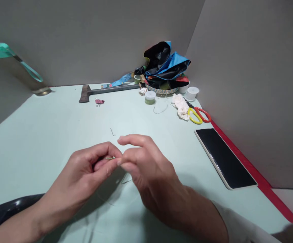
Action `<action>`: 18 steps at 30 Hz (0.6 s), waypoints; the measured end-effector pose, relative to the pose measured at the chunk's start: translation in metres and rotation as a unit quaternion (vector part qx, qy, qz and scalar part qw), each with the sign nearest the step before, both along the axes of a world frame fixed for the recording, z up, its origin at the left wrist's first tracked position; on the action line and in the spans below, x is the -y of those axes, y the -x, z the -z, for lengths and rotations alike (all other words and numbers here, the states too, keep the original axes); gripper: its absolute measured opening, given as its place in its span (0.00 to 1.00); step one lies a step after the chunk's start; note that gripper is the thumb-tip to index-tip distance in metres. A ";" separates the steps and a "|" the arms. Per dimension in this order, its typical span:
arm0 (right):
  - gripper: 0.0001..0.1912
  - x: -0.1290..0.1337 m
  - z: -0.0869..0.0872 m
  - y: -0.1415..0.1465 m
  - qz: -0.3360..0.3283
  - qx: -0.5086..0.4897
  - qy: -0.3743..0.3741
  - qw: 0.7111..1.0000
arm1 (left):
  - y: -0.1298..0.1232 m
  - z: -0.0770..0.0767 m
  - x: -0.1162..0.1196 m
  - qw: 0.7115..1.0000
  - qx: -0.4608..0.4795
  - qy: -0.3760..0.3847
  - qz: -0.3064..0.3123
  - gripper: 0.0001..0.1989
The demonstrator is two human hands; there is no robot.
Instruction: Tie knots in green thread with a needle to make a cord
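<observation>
Green thread [109,158] is tucked in the left hand's [81,170] tight thumb-and-finger pinch, running roughly 9-to-3 o'clock, with the right hand [152,170] butted up at its 3, tips pinched too, but can't tell on what.

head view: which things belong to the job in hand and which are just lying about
Likely part of the job:
green strand, pinched in the left hand; the right hand meets its fingertips
spool of green thread, judging by colour
scissors, perhaps

Apparently just lying about:
axe-like tool
phone
binder clip
crumpled tissue
</observation>
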State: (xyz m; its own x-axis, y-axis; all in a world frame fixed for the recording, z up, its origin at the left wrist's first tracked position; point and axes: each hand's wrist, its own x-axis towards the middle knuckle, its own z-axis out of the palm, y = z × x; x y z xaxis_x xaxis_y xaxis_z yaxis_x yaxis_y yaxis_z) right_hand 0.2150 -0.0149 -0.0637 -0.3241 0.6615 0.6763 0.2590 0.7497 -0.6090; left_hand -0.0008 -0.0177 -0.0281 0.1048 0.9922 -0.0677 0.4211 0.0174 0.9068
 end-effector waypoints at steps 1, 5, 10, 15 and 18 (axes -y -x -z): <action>0.09 -0.001 -0.001 -0.001 -0.001 -0.015 0.049 0.999 | -0.002 -0.001 0.002 1.000 -0.012 -0.007 -0.003 0.16; 0.12 -0.007 -0.013 -0.004 -0.016 -0.050 0.212 0.976 | -0.010 -0.004 0.011 0.991 -0.078 -0.112 0.005 0.13; 0.12 -0.002 -0.021 -0.006 -0.098 -0.133 0.423 0.891 | -0.003 0.008 0.021 0.951 -0.132 -0.272 0.064 0.11; 0.11 0.003 -0.019 -0.007 -0.151 -0.179 0.496 0.837 | 0.013 0.018 0.034 0.907 -0.278 -0.301 0.096 0.09; 0.11 0.002 -0.022 -0.008 -0.159 -0.195 0.517 0.818 | 0.024 0.022 0.038 0.886 -0.315 -0.321 0.118 0.14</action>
